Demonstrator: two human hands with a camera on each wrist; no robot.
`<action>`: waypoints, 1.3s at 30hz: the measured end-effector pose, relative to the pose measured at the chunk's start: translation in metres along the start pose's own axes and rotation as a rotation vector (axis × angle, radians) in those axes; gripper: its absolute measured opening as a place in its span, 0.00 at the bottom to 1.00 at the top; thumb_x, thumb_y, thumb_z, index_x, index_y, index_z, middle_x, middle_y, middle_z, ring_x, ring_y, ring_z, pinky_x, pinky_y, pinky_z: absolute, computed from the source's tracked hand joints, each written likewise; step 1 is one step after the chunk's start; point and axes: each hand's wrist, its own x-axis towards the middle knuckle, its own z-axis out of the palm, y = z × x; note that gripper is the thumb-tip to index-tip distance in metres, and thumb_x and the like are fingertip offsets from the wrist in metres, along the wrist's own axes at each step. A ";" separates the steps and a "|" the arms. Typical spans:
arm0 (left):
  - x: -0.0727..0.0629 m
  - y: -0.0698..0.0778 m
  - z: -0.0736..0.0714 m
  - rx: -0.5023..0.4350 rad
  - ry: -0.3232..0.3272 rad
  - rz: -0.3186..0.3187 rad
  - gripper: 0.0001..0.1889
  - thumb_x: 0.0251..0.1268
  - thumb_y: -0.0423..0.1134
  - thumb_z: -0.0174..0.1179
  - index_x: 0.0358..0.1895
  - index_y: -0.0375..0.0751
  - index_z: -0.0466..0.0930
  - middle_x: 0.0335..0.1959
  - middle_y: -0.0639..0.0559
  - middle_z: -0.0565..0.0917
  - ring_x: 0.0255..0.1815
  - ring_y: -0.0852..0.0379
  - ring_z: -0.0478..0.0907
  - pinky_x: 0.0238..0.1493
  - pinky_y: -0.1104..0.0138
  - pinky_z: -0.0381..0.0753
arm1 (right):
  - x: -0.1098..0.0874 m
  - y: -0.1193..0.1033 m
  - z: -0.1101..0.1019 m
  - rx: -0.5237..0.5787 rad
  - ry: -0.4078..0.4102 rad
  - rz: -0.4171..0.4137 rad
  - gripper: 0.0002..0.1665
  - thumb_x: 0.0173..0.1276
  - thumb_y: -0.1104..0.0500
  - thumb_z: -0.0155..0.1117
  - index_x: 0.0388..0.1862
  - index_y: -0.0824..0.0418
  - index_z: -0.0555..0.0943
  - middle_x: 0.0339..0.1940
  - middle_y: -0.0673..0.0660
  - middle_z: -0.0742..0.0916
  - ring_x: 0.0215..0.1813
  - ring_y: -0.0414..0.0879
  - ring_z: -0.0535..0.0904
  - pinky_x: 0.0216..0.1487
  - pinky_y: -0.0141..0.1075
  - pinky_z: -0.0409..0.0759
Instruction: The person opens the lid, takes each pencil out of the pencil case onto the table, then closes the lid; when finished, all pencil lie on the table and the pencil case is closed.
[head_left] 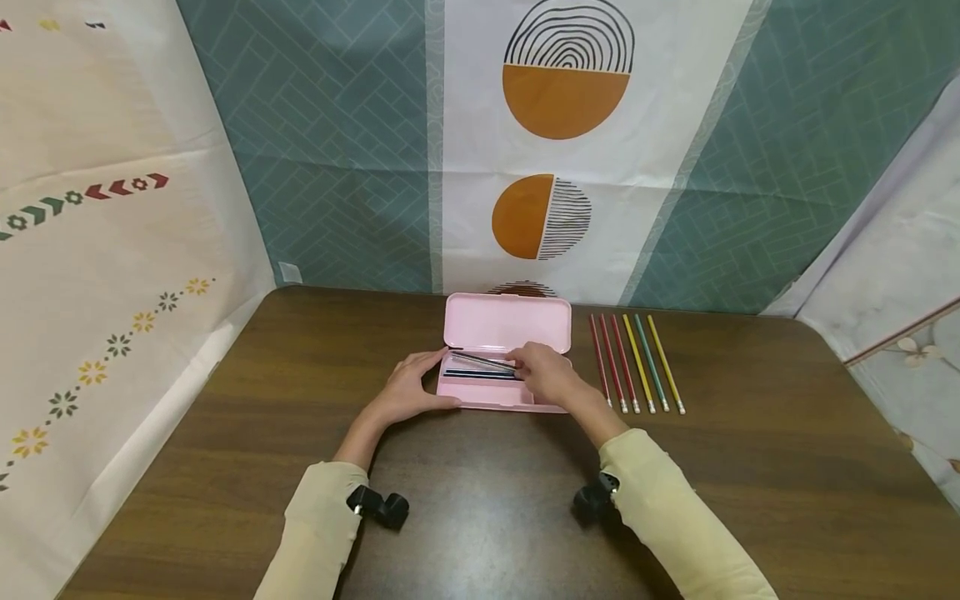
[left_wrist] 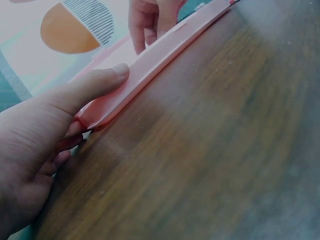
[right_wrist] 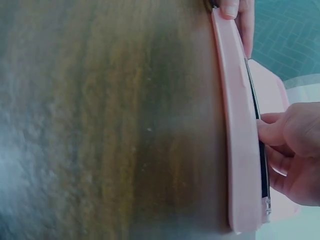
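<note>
A pink pencil case (head_left: 487, 393) lies with its lid (head_left: 507, 323) raised at the back. My left hand (head_left: 408, 387) grips the case's left end, the thumb along its front wall and the fingers round the far corner. Over the case, my right hand (head_left: 546, 372) pinches a dark pencil (right_wrist: 264, 172), which slants a little across the compartment. Other dark pencils (head_left: 480, 374) lie inside, partly hidden by the right hand. In the left wrist view, the left thumb (left_wrist: 102, 85) presses the case's rim.
To the right of the case, several pencils lie in a row: red pencils (head_left: 618, 367), yellow pencils (head_left: 667, 367) and a green pencil (head_left: 651, 362), eraser ends toward me. All stand on a brown wooden table (head_left: 480, 500). Patterned cloths (head_left: 345, 167) hang behind and at the sides.
</note>
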 end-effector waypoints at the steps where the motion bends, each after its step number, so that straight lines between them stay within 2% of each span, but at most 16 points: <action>1: 0.000 0.000 0.000 0.000 0.002 -0.001 0.50 0.44 0.53 0.76 0.73 0.44 0.63 0.67 0.41 0.70 0.66 0.44 0.62 0.61 0.45 0.62 | -0.001 -0.001 -0.002 -0.007 -0.003 -0.021 0.16 0.65 0.72 0.62 0.50 0.66 0.84 0.35 0.58 0.84 0.38 0.50 0.78 0.44 0.43 0.77; 5: 0.000 0.001 -0.001 0.009 0.007 0.000 0.50 0.44 0.53 0.76 0.73 0.44 0.63 0.67 0.41 0.70 0.66 0.44 0.61 0.61 0.45 0.62 | -0.003 0.000 -0.010 -0.041 0.026 -0.086 0.13 0.64 0.73 0.61 0.46 0.67 0.85 0.35 0.60 0.84 0.39 0.51 0.79 0.47 0.44 0.77; 9: -0.001 0.000 -0.001 0.009 0.003 -0.006 0.50 0.45 0.53 0.76 0.73 0.44 0.63 0.67 0.41 0.69 0.66 0.44 0.61 0.61 0.45 0.62 | -0.005 0.001 -0.018 -0.032 0.060 -0.078 0.10 0.65 0.72 0.61 0.44 0.69 0.84 0.34 0.59 0.83 0.39 0.52 0.79 0.46 0.45 0.77; 17: -0.001 0.000 -0.001 0.007 0.000 -0.010 0.50 0.45 0.53 0.75 0.73 0.43 0.62 0.67 0.40 0.69 0.66 0.42 0.61 0.61 0.44 0.62 | -0.009 0.013 -0.035 0.021 0.106 -0.004 0.10 0.67 0.70 0.60 0.45 0.72 0.83 0.38 0.62 0.85 0.39 0.52 0.80 0.44 0.46 0.78; 24: -0.002 0.002 -0.001 0.003 -0.003 -0.022 0.50 0.45 0.54 0.75 0.73 0.44 0.62 0.68 0.40 0.68 0.66 0.42 0.61 0.61 0.44 0.62 | -0.013 0.029 -0.048 0.063 0.172 0.046 0.09 0.68 0.70 0.59 0.44 0.74 0.81 0.36 0.63 0.84 0.37 0.53 0.79 0.42 0.48 0.77; 32: -0.002 0.002 -0.001 -0.003 -0.004 -0.018 0.50 0.45 0.53 0.75 0.73 0.44 0.62 0.68 0.40 0.68 0.66 0.42 0.61 0.61 0.44 0.62 | -0.020 0.048 -0.065 0.094 0.251 0.119 0.14 0.70 0.68 0.55 0.49 0.78 0.78 0.41 0.69 0.84 0.40 0.59 0.79 0.44 0.51 0.76; 36: -0.001 0.002 -0.001 -0.005 -0.007 -0.004 0.50 0.45 0.54 0.75 0.73 0.44 0.62 0.67 0.40 0.69 0.66 0.42 0.61 0.60 0.44 0.63 | -0.024 0.058 -0.073 0.089 0.259 0.169 0.16 0.71 0.67 0.53 0.52 0.78 0.77 0.43 0.71 0.84 0.43 0.61 0.80 0.48 0.53 0.75; 39: 0.000 0.002 -0.001 -0.012 -0.007 -0.002 0.50 0.45 0.53 0.75 0.73 0.44 0.62 0.67 0.40 0.69 0.66 0.43 0.61 0.61 0.43 0.62 | -0.029 0.063 -0.080 0.089 0.235 0.200 0.18 0.72 0.67 0.52 0.54 0.79 0.75 0.46 0.73 0.83 0.47 0.63 0.79 0.51 0.55 0.75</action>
